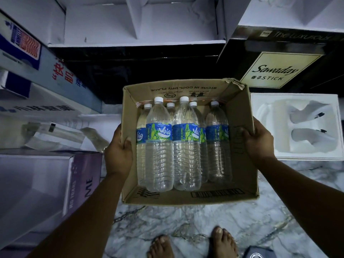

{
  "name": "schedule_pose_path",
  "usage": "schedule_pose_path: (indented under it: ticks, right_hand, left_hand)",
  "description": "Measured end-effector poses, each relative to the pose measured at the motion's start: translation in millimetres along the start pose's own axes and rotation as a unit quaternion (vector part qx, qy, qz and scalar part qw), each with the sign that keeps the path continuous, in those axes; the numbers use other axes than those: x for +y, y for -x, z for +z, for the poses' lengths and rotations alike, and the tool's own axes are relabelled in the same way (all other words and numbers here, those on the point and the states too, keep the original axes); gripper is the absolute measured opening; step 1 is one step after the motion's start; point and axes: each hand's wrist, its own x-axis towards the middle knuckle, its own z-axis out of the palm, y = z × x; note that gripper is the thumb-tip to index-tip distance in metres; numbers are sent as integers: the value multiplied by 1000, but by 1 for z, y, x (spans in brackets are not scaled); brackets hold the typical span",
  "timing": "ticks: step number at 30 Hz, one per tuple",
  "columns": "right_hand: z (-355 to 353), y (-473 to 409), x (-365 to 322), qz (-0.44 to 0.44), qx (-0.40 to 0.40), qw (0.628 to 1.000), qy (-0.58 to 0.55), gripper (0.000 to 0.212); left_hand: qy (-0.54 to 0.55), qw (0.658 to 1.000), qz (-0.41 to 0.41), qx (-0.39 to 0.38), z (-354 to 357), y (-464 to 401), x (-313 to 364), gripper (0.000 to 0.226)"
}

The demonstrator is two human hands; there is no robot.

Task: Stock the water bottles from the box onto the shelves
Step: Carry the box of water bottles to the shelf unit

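An open brown cardboard box (242, 108) is held above the marble floor in front of me. Several clear water bottles (160, 146) with white caps and blue-green labels lie inside it, packed toward the left and middle. My left hand (119, 151) grips the box's left wall, thumb hooked over the rim. My right hand (259, 141) grips the right wall, fingers curled over the rim into the box. White shelves (137, 42) run across the top of the view, with bare compartments above a dark gap.
Stacked printed cartons (46, 75) crowd the left side, with a purple box (37, 183) lower left. A black carton (275, 69) and a white moulded foam insert (297, 127) sit at the right. My bare feet (191, 244) stand on the marble floor.
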Motion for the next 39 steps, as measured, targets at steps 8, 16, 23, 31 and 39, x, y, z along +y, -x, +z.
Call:
schedule_pose_path:
  ticks: [8, 16, 23, 31, 39]
  right_hand:
    - [0, -2, 3, -14, 4, 998, 65, 35]
    - [4, 5, 1, -36, 40, 992, 113, 27]
    - [2, 4, 6, 37, 22, 999, -25, 22]
    - [3, -3, 5, -8, -2, 999, 36, 27]
    - [1, -6, 6, -8, -2, 997, 70, 28]
  left_hand:
    - [-64, 996, -58, -30, -1, -9, 1, 41]
    - [-104, 993, -54, 7, 2, -8, 3, 37]
    - [-50, 998, -46, 7, 1, -7, 2, 34]
    - [-21, 997, -72, -23, -6, -10, 2, 33]
    - [-20, 994, -89, -60, -8, -14, 2, 43]
